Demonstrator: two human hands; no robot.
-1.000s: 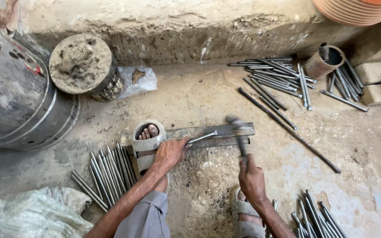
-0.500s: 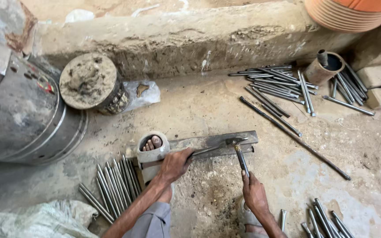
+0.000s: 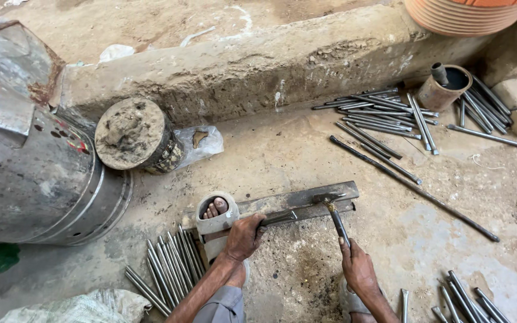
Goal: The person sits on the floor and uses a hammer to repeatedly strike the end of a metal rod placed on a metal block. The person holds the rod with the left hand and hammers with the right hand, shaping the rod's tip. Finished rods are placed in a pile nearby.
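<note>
The rod (image 3: 282,216) lay along the steel bar (image 3: 297,203) on the floor, pinned by the left hand (image 3: 243,236), fingers clenched around its near end. The right hand (image 3: 357,269) gripped the hammer (image 3: 333,212) handle, head down on the rod. Good work here probably meant square blows, with the sandalled foot (image 3: 215,209) bracing the bar.

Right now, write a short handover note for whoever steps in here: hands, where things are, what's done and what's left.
Left hand: gripping a thin metal rod laid on the flat steel bar.
Right hand: gripping the hammer, head down on the rod's end.
A sandalled foot pins the bar's left end.
Rod piles: beside the left forearm, by the right hand, and near the kerb.
Which piles are finished cannot be told.
</note>
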